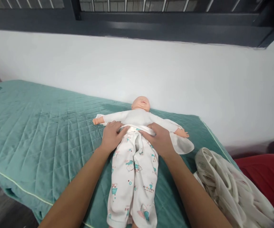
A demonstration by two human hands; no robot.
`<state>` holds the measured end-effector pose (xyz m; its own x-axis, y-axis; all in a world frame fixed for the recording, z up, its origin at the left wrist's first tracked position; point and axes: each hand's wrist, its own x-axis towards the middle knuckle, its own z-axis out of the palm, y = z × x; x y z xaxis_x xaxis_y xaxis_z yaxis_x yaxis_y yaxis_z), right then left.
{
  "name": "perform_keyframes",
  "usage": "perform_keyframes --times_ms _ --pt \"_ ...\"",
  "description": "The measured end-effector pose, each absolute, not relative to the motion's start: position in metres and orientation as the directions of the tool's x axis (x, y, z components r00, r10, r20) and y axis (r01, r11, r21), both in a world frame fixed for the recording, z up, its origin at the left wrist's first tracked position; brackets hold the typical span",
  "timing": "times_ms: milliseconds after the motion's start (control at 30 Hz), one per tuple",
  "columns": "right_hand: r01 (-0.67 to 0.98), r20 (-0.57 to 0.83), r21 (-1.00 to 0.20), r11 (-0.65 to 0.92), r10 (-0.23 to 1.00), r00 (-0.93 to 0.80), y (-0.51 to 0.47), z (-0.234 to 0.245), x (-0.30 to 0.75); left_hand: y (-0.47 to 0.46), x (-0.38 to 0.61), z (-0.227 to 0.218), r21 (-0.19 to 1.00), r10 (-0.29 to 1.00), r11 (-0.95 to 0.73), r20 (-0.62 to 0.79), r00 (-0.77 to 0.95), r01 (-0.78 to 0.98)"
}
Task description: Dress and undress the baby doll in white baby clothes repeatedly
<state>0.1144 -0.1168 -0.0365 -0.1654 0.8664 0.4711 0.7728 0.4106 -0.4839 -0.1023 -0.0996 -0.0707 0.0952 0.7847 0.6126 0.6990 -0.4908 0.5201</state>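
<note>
A baby doll (141, 103) lies on its back with its head toward the wall and its arms spread. It wears a white long-sleeved top (138, 117) and white pants (125, 177) printed with small teal and orange pictures. At the doll's waist, my left hand (112, 134) grips the pants' waistband on the left, thumb on the cloth near the shirt hem. Opposite it, my right hand (162, 138) closes on the waistband with its fingers bent under the bunched hem. A thin white cloth flap (183, 144) lies beside the doll's right-side arm.
A green quilted cover (63, 126) spreads under the doll. White crumpled cloth (232, 186) is heaped at the right edge, next to a red chair or case (263, 174). Behind stands a white wall (80, 63) below a dark barred window frame (151, 27).
</note>
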Motion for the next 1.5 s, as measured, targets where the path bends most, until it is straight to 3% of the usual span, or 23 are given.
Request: perform_keyframes --times_ms 167,333,533,633,833,1033,1167,1333,1500 --pt "0.803 0.579 -0.315 0.506 0.773 -0.259 -0.120 -0.043 0.117 -0.127 -0.111 -0.072 0.609 0.861 -0.397 0.507 0.048 0.687" --pt "0.802 0.702 -0.130 0.582 0.626 -0.340 -0.123 -0.048 0.120 -0.139 -0.112 -0.070 0.735 0.896 -0.406 0.438 0.076 0.543" --pt "0.831 0.711 -0.083 0.550 0.617 -0.337 -0.146 -0.059 0.123 -0.137 -0.111 -0.075 0.709 0.866 -0.453 0.493 0.079 0.540" --pt "0.839 0.637 -0.171 0.517 0.708 -0.306 -0.169 -0.063 0.121 -0.136 -0.111 -0.077 0.685 0.875 -0.425 0.479 0.073 0.592" --pt "0.773 0.429 -0.532 0.346 0.897 -0.106 -0.191 -0.061 0.115 -0.137 -0.110 -0.080 0.692 0.875 -0.418 0.480 0.058 0.589" --pt "0.701 0.326 -0.673 0.236 0.945 -0.005 -0.175 -0.059 0.133 -0.131 -0.105 -0.080 0.763 0.886 -0.420 0.461 0.040 0.491" --pt "0.537 0.274 -0.809 0.238 0.962 -0.013 -0.169 -0.063 0.142 -0.119 -0.097 -0.074 0.745 0.864 -0.458 0.501 0.046 0.484" --pt "0.394 0.317 -0.872 0.290 0.948 0.005 -0.160 -0.071 0.145 -0.097 -0.085 -0.072 0.725 0.853 -0.466 0.520 0.041 0.508" --pt "0.451 0.302 -0.850 0.273 0.953 -0.008 -0.156 -0.073 0.146 -0.091 -0.084 -0.077 0.714 0.851 -0.467 0.523 0.047 0.522"
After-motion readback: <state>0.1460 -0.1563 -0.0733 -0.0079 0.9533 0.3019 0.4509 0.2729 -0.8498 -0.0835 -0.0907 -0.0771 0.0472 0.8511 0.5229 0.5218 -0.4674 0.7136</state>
